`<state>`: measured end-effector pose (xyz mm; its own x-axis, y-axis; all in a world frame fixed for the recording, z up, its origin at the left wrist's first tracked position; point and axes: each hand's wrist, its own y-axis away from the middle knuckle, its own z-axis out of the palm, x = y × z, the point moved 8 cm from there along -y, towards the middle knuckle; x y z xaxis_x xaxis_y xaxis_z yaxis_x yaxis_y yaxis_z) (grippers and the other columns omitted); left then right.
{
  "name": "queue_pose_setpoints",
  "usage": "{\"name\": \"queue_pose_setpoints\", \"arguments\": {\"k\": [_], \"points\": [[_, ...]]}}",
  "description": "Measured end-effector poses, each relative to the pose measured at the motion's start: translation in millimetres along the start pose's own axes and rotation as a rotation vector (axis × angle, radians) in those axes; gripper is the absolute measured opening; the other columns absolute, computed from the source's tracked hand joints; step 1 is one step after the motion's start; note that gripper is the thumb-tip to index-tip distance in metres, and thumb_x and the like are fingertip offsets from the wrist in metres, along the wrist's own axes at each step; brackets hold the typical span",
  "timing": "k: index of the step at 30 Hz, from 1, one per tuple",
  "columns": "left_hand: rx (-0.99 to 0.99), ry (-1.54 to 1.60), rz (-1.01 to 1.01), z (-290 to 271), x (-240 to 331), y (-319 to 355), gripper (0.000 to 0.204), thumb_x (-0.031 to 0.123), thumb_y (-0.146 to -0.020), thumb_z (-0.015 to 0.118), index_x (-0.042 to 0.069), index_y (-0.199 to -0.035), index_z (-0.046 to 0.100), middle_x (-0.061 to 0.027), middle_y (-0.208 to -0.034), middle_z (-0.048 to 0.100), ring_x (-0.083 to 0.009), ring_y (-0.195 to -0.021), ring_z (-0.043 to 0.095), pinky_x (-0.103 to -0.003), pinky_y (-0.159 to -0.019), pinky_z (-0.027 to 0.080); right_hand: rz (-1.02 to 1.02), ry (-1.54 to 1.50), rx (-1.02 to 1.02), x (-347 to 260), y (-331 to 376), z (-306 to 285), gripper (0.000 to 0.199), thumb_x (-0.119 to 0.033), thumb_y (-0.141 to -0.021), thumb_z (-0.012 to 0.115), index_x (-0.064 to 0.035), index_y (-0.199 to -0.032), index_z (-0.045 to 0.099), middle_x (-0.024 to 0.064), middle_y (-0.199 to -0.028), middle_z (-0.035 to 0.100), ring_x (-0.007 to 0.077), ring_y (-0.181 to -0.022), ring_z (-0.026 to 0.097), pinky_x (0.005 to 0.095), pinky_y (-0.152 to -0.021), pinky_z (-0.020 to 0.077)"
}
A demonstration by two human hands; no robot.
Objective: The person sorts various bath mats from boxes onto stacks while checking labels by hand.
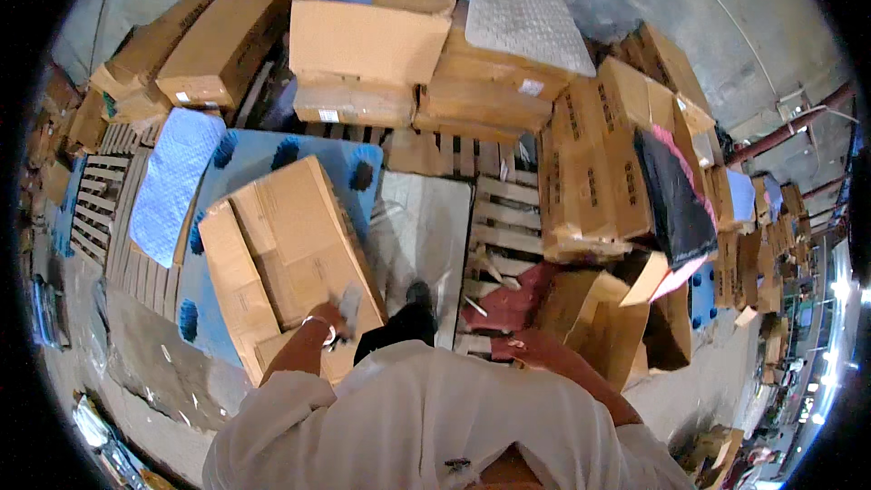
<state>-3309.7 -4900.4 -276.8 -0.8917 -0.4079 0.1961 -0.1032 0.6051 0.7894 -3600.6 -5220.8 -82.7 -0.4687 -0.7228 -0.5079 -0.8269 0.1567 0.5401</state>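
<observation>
A large closed cardboard box (304, 231) lies tilted on a blue plastic pallet (238, 159), its flaps and seams facing up. My left hand (329, 316), with a bracelet at the wrist, is over the box's near right part. It is closed around a small greyish thing (350, 301), blurred, whose kind I cannot tell. Off to the right, my right hand (531, 347) hangs with its fingers loosely apart, seemingly with nothing in them. Close by are a dark red sheet (522, 295) and an opened cardboard box (581, 318); whether the hand touches the sheet is unclear.
A pale flat board (419, 218) lies beside the blue pallet, near my foot. Wooden pallet slats (504, 218) show farther right. Cardboard boxes (358, 45) line the back, and a tall stack (594, 163) with black plastic (676, 209) stands right. A blue quilted pad (177, 181) lies left.
</observation>
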Motion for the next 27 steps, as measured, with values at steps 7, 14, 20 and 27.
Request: {"name": "queue_pose_setpoints", "arguments": {"k": [7, 14, 20, 27], "points": [[0.927, 0.984, -0.239, -237.2, -98.1, 77.8, 0.035, 0.032, -0.076, 0.056, -0.002, -0.082, 0.065, -0.0221, -0.086, 0.064, -0.0363, -0.078, 0.063, -0.041, -0.072, 0.050, 0.142, -0.055, -0.188, 32.8, -86.5, -140.3, 0.033, -0.040, -0.081, 0.060, -0.0074, -0.088, 0.061, 0.0097, -0.079, 0.064, 0.0234, -0.067, 0.058, 0.0388, -0.063, 0.0478], [0.514, 0.987, -0.583, -126.1, -106.8, 98.4, 0.031, 0.028, -0.078, 0.057, -0.001, -0.085, 0.063, -0.0186, -0.087, 0.064, -0.0328, -0.079, 0.062, -0.039, -0.072, 0.049, 0.271, -0.189, -0.256, 90.0, -271.9, -213.0, 0.014, -0.021, -0.084, 0.061, -0.0088, -0.089, 0.065, 0.0026, -0.080, 0.062, 0.0158, -0.067, 0.055, 0.0340, -0.059, 0.0460], [0.148, 1.230, -0.890, -1.1, -58.3, 103.3, 0.026, 0.024, -0.079, 0.058, 0.000, -0.088, 0.061, -0.0155, -0.087, 0.064, -0.0297, -0.080, 0.062, -0.038, -0.072, 0.049, 0.180, -0.754, -0.393, 43.6, -504.6, -330.1, 0.020, -0.023, -0.083, 0.063, -0.0051, -0.091, 0.061, 0.0036, -0.079, 0.061, 0.0164, -0.069, 0.055, 0.0324, -0.059, 0.0468], [0.266, 1.634, -1.267, -69.5, -19.9, 91.5, 0.022, 0.020, -0.081, 0.060, 0.001, -0.091, 0.060, -0.0119, -0.088, 0.063, -0.0262, -0.081, 0.062, -0.036, -0.072, 0.049, 0.123, -1.325, -0.023, -102.4, -744.3, -509.4, 0.022, -0.026, -0.080, 0.061, -0.0056, -0.088, 0.058, 0.0094, -0.081, 0.063, 0.0228, -0.066, 0.060, 0.0366, -0.065, 0.0515]]}}
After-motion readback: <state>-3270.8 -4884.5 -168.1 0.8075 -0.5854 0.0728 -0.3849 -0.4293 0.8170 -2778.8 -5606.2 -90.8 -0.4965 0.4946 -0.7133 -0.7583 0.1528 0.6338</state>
